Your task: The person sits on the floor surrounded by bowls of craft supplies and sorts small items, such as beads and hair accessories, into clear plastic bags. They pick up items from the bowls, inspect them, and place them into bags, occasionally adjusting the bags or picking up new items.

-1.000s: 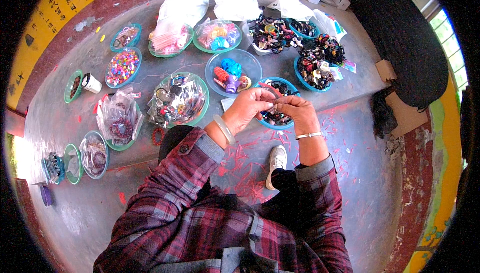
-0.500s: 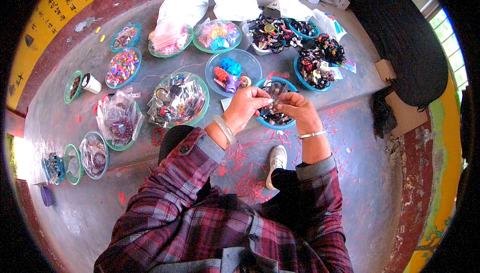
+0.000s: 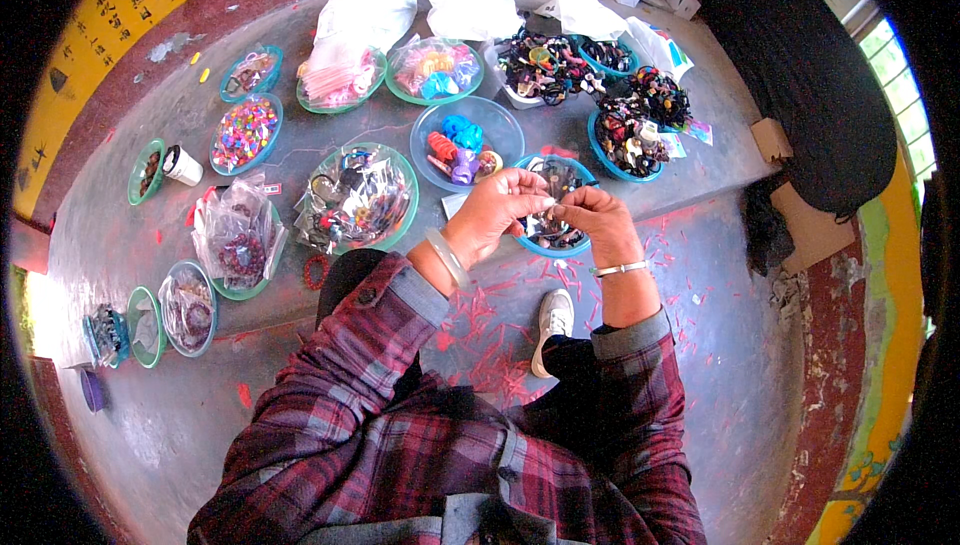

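My left hand [image 3: 496, 211] and my right hand [image 3: 598, 225] meet fingertip to fingertip above a blue basin [image 3: 548, 249]. Both are closed in a pinch around something small and pale, too small to name. Dark little items, possibly hair ties, fill the basin and are partly hidden by my fingers. Just beyond my left hand stands a clear blue bowl [image 3: 418, 150] with coiled bands [image 3: 462, 132] in blue, red and purple. A pale bangle [image 3: 450, 259] circles my left wrist, and a thin metal bracelet [image 3: 621, 268] my right.
Left of my hands is a green basin [image 3: 408, 210] of bagged accessories. Further basins hold colourful beads [image 3: 245, 132], pink packets [image 3: 338, 80] and dark hair ties [image 3: 632, 140]. White bags [image 3: 366, 17] lie at the back. Red scraps [image 3: 490, 355] litter the floor around my shoe [image 3: 555, 323].
My left fingers have lifted and spread slightly, while the pinch stays at the same spot. My right hand has barely shifted.
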Demonstrator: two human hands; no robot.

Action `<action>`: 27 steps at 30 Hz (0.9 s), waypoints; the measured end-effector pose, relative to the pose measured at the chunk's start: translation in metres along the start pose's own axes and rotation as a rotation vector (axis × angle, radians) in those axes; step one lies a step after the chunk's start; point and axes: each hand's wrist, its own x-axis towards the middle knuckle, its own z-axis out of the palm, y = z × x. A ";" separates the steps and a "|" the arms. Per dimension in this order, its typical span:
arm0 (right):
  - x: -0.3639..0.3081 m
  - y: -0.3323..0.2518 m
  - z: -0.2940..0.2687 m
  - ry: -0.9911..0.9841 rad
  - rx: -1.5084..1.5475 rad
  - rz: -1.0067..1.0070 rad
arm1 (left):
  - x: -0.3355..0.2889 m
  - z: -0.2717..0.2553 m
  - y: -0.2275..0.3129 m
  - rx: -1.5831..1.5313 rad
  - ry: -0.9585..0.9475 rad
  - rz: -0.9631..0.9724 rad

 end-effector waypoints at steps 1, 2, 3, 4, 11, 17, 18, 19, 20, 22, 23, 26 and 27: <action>0.001 0.002 0.000 0.009 -0.032 0.001 | 0.002 -0.005 0.000 -0.028 -0.023 -0.029; 0.003 0.005 0.000 0.012 -0.030 -0.016 | 0.003 -0.008 -0.001 -0.057 -0.044 -0.057; 0.004 0.008 0.001 0.015 -0.028 -0.033 | 0.004 -0.009 -0.003 -0.080 -0.033 -0.053; 0.005 0.010 0.001 0.018 -0.026 -0.050 | 0.004 -0.009 -0.005 -0.103 -0.023 -0.050; 0.006 0.011 -0.001 -0.014 -0.063 -0.003 | 0.004 -0.005 -0.004 -0.141 -0.013 -0.042; -0.001 0.001 0.004 0.012 -0.037 0.013 | 0.005 -0.004 -0.007 -0.140 0.001 -0.009; 0.001 0.003 0.003 0.019 -0.048 0.008 | 0.004 -0.004 -0.007 -0.142 0.001 -0.006; 0.001 0.005 0.003 0.025 -0.058 0.003 | 0.004 -0.004 -0.007 -0.143 0.000 -0.003; 0.002 0.006 0.003 0.037 -0.063 0.005 | 0.004 -0.004 -0.007 -0.145 0.000 -0.001; 0.002 0.007 0.002 0.061 -0.071 0.010 | 0.003 -0.003 -0.005 -0.106 0.000 -0.003; 0.003 0.007 0.002 0.060 -0.086 0.012 | 0.002 -0.002 -0.004 -0.086 0.000 -0.004; 0.006 0.012 0.000 0.046 -0.106 0.003 | 0.001 -0.001 -0.003 -0.070 0.007 -0.015; 0.008 0.015 -0.001 0.033 -0.096 -0.010 | 0.001 -0.001 -0.003 -0.077 0.007 -0.010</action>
